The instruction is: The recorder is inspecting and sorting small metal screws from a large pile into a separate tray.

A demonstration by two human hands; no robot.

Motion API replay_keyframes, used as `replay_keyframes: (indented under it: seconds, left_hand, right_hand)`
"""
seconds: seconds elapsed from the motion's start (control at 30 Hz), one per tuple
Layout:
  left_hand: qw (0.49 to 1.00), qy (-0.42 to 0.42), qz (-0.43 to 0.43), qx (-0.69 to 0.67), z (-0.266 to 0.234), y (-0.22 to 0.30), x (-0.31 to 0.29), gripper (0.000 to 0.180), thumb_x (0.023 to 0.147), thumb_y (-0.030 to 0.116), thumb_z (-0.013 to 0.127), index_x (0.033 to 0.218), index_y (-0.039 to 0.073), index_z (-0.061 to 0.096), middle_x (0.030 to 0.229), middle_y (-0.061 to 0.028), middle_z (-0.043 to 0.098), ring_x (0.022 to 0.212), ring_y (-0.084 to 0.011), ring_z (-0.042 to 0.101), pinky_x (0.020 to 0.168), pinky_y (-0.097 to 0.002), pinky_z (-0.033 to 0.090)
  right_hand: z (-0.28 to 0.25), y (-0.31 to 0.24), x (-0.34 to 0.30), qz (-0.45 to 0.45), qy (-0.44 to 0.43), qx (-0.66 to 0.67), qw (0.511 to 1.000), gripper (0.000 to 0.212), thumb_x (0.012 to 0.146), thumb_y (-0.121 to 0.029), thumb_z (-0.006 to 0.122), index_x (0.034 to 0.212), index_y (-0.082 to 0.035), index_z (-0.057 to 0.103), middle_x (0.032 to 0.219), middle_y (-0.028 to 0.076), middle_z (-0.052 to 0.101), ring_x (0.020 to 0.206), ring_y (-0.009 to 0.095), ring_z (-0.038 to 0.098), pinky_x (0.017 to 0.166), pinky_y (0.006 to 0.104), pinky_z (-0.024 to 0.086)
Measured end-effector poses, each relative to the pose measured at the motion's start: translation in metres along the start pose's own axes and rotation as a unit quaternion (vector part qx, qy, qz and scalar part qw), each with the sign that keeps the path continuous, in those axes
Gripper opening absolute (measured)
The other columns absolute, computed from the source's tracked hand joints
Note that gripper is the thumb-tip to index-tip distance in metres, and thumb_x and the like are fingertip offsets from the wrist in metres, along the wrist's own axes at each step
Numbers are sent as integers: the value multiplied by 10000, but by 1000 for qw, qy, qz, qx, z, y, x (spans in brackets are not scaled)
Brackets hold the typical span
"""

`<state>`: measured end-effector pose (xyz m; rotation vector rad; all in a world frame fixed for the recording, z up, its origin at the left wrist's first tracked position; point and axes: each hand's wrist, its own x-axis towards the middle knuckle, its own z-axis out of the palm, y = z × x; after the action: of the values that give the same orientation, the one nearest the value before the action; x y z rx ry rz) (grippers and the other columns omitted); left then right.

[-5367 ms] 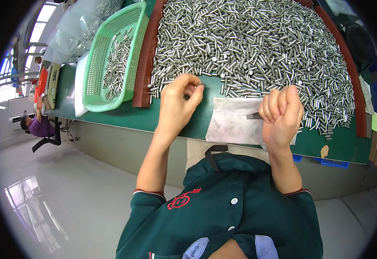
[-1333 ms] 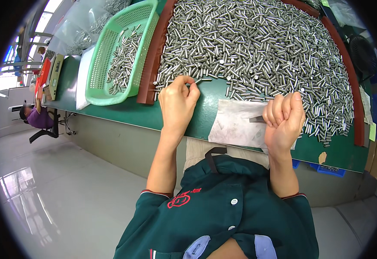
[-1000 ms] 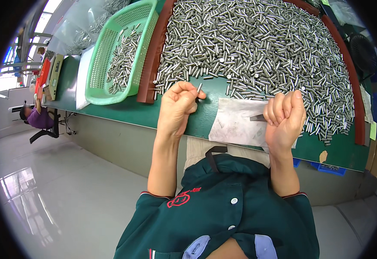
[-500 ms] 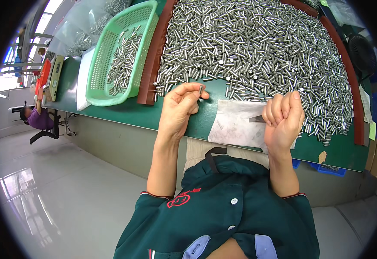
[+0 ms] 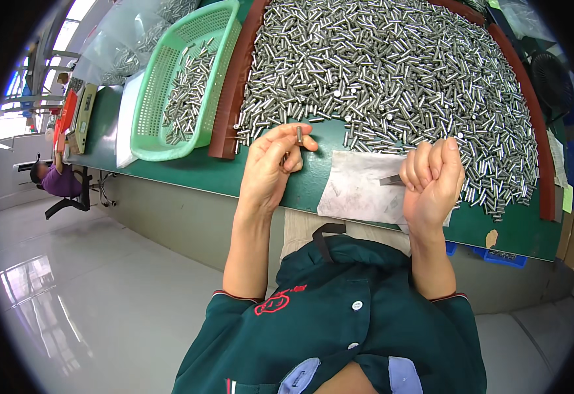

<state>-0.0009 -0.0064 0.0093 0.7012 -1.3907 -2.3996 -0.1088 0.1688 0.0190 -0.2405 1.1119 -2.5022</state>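
Glossy pale floor (image 5: 70, 282) fills lower left, bright windows (image 5: 16, 125) at the rim. Far left, a co-worker in a purple top (image 5: 61, 180) sits on a black chair (image 5: 67, 205), well apart. Orange-red item (image 5: 69, 113) and a beige box (image 5: 85, 115) sit at the left end of the green desk (image 5: 224, 176).

Next right: clear plastic bags (image 5: 117, 47) with metal parts inside, then a white sheet (image 5: 127, 121) tucked beside a mint-green perforated basket (image 5: 140, 108). Loose layer of pins (image 5: 185, 102) in its bottom. Dark red rail (image 5: 230, 108) just right of it, bounding the pile.

Left hand (image 5: 270, 161): grasping one metal pin (image 5: 299, 134), roughly upright at the fingertips, over bare desk at the pile's near edge. Other fingers partly curled; can't tell if they hold anything.

Centre to right: wide pile of metal pins (image 5: 379, 72), lying every which way, a few showing round ends. Stained whitish cloth (image 5: 352, 187) in front of it, near the desk edge.

Right hand (image 5: 432, 180): clenched around a dark flat piece (image 5: 390, 180), tip poking out leftward over the cloth; rest hidden in the fist.

Far right: second dark red rail (image 5: 531, 111), black fan (image 5: 552, 77) beyond it, blue tray (image 5: 505, 259) below desk level.
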Motion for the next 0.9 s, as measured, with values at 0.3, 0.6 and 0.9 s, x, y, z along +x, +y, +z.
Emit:
replay_keyframes:
  seconds: [0.3, 0.6, 0.9]
  left_hand:
    - [913, -16, 116, 391, 41, -13, -23, 82, 741, 29, 603, 757, 0, 528, 494, 41, 354, 445, -34, 343, 407, -225, 282]
    - [776, -75, 189, 597, 65, -30, -20, 118, 685, 34, 635, 722, 19, 523, 475, -89, 446, 401, -232, 448, 401, -326, 331]
    - [802, -31, 178, 569, 68, -34, -22, 72, 679, 17, 641, 673, 3, 571, 457, -72, 434, 374, -143, 401, 390, -270, 323]
  right_hand:
    - [-1, 0, 1, -9, -2, 2, 1000, 397, 919, -209, 310, 541, -97, 266, 446, 2, 275, 376, 63, 189, 348, 217, 178]
    - [-6, 0, 2, -26, 19, 55, 998, 395, 919, -242, 281, 543, -124, 259, 429, -22, 240, 360, 64, 155, 349, 216, 164]
    - [-2, 4, 2, -14, 17, 22, 1000, 394, 911, -254, 307, 544, -113, 273, 436, -8, 257, 378, 74, 177, 366, 226, 182]
